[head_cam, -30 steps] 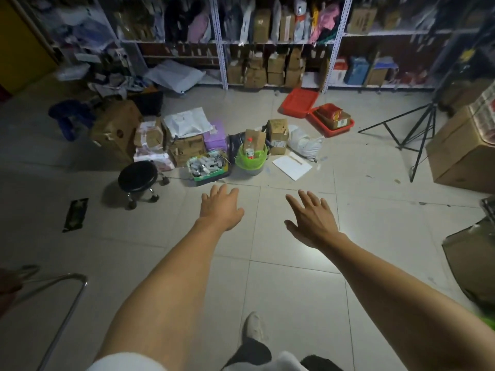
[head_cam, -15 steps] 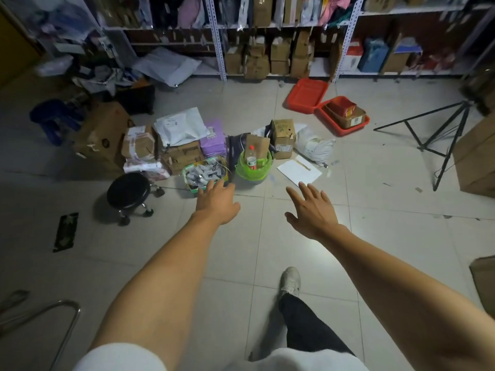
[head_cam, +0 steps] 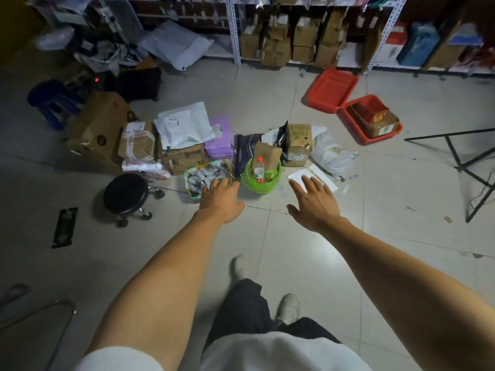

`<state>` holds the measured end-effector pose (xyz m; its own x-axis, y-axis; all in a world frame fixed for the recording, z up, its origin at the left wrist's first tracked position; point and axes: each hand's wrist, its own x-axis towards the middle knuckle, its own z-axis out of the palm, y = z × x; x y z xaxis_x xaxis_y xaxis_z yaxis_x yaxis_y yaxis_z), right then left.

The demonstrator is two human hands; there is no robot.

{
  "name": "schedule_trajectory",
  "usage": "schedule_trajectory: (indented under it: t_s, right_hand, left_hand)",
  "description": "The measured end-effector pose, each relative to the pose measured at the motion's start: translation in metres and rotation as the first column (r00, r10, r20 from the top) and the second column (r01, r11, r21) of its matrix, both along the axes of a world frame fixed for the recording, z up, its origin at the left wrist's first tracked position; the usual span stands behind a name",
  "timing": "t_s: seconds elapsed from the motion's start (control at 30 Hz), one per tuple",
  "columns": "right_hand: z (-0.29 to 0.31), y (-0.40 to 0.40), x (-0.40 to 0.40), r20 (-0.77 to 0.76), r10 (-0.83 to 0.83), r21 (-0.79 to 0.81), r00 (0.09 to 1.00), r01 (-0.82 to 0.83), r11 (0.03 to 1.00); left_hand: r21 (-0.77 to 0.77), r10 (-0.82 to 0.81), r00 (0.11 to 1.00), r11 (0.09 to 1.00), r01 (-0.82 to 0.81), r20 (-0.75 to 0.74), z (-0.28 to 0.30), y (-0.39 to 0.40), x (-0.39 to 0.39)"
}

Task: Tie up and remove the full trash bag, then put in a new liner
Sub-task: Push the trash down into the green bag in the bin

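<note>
Both my hands reach forward with fingers spread, holding nothing.

My left hand (head_cam: pixel 218 199) and right hand (head_cam: pixel 316 203) hang above the floor; ahead between them stands the green trash bag (head_cam: pixel 261 180), upright, mouth upward, a bottle (head_cam: pixel 258 171) inside. A basket (head_cam: pixel 206 176) is just left, cardboard boxes (head_cam: pixel 298 144) behind.

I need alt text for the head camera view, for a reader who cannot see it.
Two bare arms reach forward, left hand and right hand open, toward a green-lined trash bin holding a plastic bottle and brown cardboard, on a tiled floor cluttered with boxes before storage shelves.
</note>
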<state>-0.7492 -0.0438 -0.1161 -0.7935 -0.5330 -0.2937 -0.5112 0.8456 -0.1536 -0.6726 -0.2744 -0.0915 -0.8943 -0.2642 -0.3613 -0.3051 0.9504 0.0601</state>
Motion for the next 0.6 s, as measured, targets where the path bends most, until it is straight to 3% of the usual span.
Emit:
schedule_trajectory:
  t_s: [0.4,0.6]
  right_hand:
    - [-0.057,-0.101,-0.145,0.093,-0.092,0.071,0.991,0.085,0.994]
    - [-0.113,-0.139,-0.203,0.167,-0.149,0.083,0.975,0.136,0.987]
  left_hand:
    - [0.066,-0.089,0.995,0.994,0.085,0.053,-0.067,-0.108,-0.171]
    - [0.089,-0.12,0.988,0.99,0.111,0.099,-0.125,-0.143,-0.242]
